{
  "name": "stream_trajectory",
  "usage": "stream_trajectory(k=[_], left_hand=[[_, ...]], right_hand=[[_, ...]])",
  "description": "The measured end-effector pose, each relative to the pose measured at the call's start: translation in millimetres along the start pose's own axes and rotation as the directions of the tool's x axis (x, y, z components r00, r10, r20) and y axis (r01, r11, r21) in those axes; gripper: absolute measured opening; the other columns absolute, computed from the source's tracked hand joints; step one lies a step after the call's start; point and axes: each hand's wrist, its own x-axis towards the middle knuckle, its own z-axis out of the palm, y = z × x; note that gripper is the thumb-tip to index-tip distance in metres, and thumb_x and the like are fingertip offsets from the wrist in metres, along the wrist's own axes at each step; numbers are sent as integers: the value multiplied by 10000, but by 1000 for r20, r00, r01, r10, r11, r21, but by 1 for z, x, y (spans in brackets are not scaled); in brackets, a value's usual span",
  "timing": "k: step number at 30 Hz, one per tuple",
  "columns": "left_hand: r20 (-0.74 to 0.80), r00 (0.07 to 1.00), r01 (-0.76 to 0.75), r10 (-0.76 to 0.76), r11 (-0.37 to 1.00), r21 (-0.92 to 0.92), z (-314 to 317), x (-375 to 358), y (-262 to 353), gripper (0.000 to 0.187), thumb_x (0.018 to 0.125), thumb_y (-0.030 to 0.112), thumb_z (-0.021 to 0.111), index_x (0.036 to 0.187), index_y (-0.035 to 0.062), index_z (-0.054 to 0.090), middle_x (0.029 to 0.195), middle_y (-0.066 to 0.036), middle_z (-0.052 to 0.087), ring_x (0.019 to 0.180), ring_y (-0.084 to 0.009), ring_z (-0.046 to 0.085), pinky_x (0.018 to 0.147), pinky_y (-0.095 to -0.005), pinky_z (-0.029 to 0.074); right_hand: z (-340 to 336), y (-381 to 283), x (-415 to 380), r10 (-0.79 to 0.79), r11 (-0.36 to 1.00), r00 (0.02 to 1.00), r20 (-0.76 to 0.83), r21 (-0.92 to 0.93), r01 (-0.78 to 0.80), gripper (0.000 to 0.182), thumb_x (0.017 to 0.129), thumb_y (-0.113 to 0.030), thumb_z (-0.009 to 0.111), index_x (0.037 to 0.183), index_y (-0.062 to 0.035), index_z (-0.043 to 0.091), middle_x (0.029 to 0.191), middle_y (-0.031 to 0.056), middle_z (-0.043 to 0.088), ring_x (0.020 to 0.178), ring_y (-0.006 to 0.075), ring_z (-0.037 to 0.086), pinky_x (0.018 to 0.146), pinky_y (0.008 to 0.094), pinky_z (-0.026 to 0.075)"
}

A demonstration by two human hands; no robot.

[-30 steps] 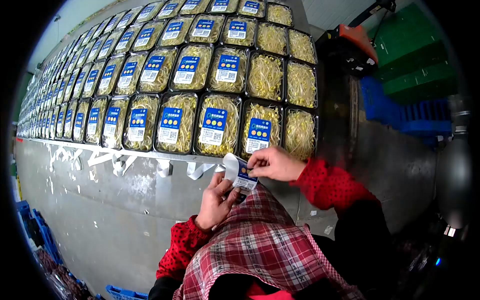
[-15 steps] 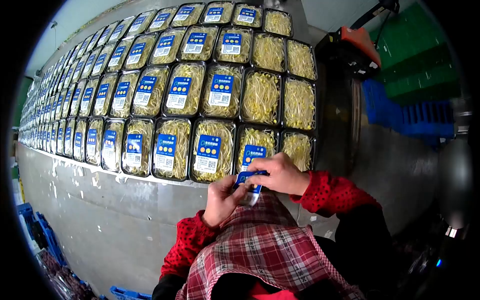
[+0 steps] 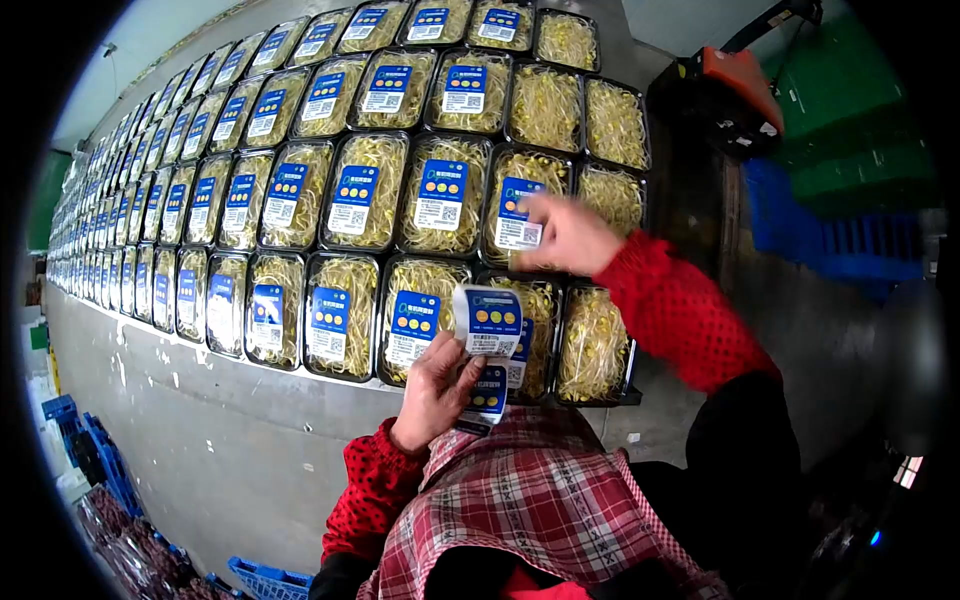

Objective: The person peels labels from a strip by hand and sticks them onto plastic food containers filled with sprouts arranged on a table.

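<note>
My left hand (image 3: 440, 390) pinches a strip of blue-and-white printed labels (image 3: 490, 318), which stands up from the fingers and hangs below them. It is just in front of the near row of bean sprout trays. Further forward, my right hand (image 3: 570, 235) is at the right edge of a label (image 3: 519, 213) on a tray of bean sprouts (image 3: 515, 165) in the second row. Its fingers are bent and slightly blurred at that label's edge. Behind the strip, a near-row tray (image 3: 538, 330) bears a label that is partly hidden.
Rows of black sprout trays (image 3: 365, 190) cover the table, most with labels. Toward the right end, several show no label, such as the near corner tray (image 3: 595, 345). An orange-and-black machine (image 3: 725, 95) and blue crates (image 3: 820, 230) stand at right. Grey floor (image 3: 230, 420) lies in front.
My right hand has moved forward from the label strip to a second-row tray, where a label now shows. My left hand still holds the strip, now turned more upright.
</note>
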Motion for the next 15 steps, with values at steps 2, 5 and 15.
stream_trajectory(k=[2,5,15], left_hand=[[61,997,-40,39,999,15,1,0,2,115,919,49,661,998,-22,616,896,-137,542,771,-276,561,676,-347,457],[186,983,4,2,999,-32,8,-14,-2,282,860,41,719,1131,5,651,1213,-187,546,1042,-344,598,864,-339,499],[301,893,421,-335,859,-293,70,-84,1,238,943,154,708,1058,-53,685,848,-6,676,742,-40,537,656,-247,486]], right_hand=[[37,0,-37,-84,831,971,226,553,-56,496,785,-225,840,1161,24,633,980,103,705,829,144,658,756,298,533],[71,-5,-81,-80,836,997,23,545,54,316,799,-164,819,1021,8,672,834,100,711,747,143,650,705,310,520],[117,-19,-193,-246,952,915,-319,96,289,124,856,-158,753,935,-67,726,831,46,732,684,185,692,622,337,560]])
